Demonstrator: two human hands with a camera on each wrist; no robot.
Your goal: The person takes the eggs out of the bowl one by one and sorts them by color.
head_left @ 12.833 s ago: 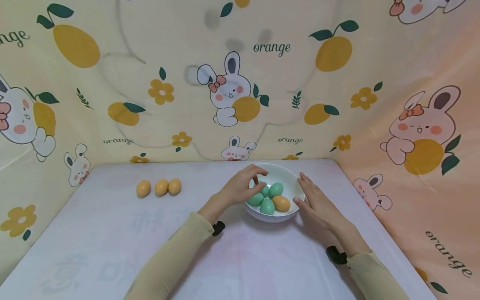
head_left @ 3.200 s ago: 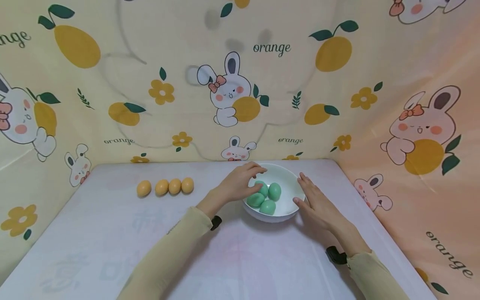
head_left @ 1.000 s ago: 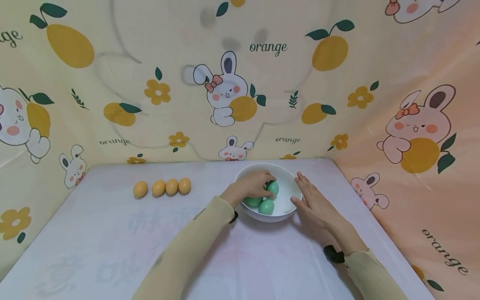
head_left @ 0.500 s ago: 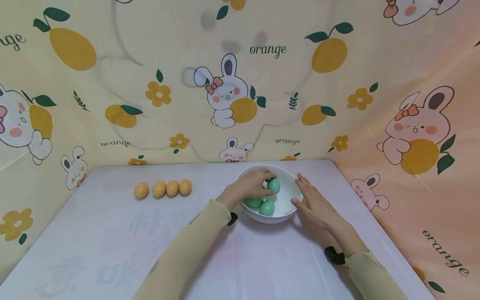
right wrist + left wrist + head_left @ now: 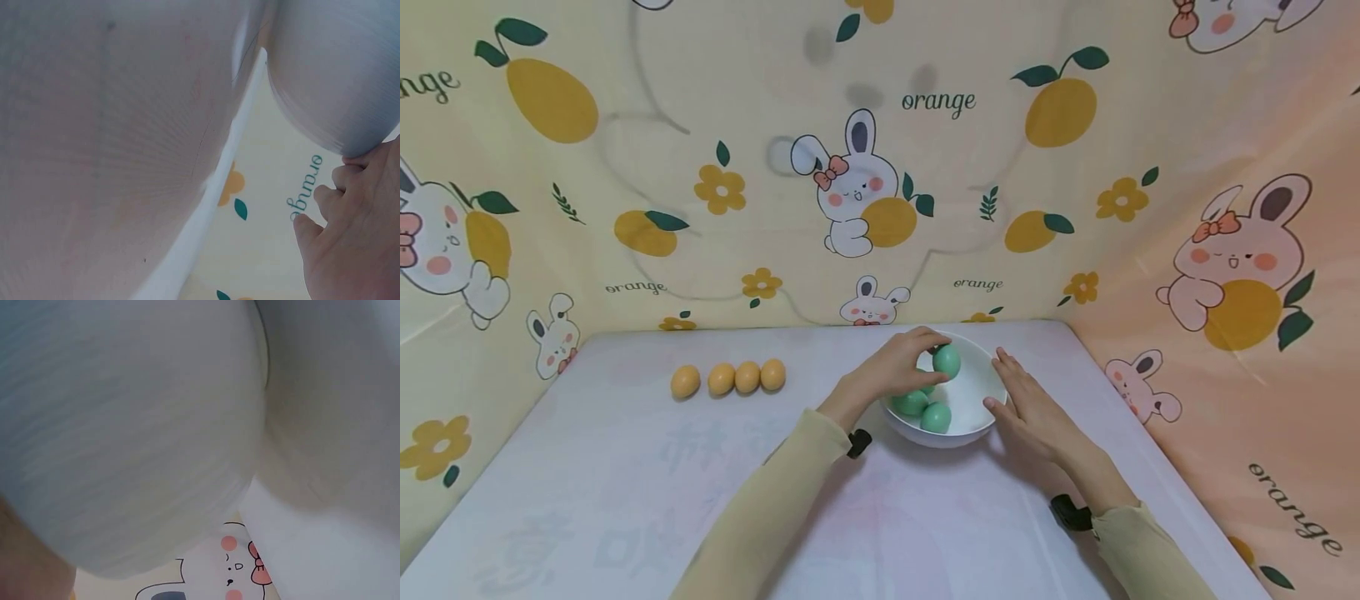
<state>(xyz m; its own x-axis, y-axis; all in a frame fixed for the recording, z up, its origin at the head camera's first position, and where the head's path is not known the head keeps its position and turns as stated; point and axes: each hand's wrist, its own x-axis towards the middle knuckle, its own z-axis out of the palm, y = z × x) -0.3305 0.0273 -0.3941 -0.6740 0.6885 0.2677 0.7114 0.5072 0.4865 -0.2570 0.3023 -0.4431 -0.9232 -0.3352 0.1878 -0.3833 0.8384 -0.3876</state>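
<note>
In the head view, a green egg [image 5: 947, 362] is pinched between the thumb and fingers of my left hand [image 5: 898, 367], at the upper part of the white bowl [image 5: 981, 421]. Below it, more green eggs [image 5: 936, 418] lie in the bowl, one partly hidden behind the left hand. My right hand [image 5: 1037, 410] rests against the bowl's right side with straight fingers. The right wrist view shows fingers of the right hand [image 5: 356, 219] at the bowl's outer wall [image 5: 337, 75]. The bowl's outside [image 5: 137, 437] fills much of the left wrist view, hiding the held egg.
Several orange eggs [image 5: 747, 377] lie in a row on the white table [image 5: 700, 500] to the left of the bowl. A patterned cloth [image 5: 820, 75] with rabbits and oranges hangs behind the table and along its sides.
Since the earliest frame, the orange egg has left the bowl and the row on the table has gained one. More recently, my left hand reached in, gripped a green egg and raised it slightly.
</note>
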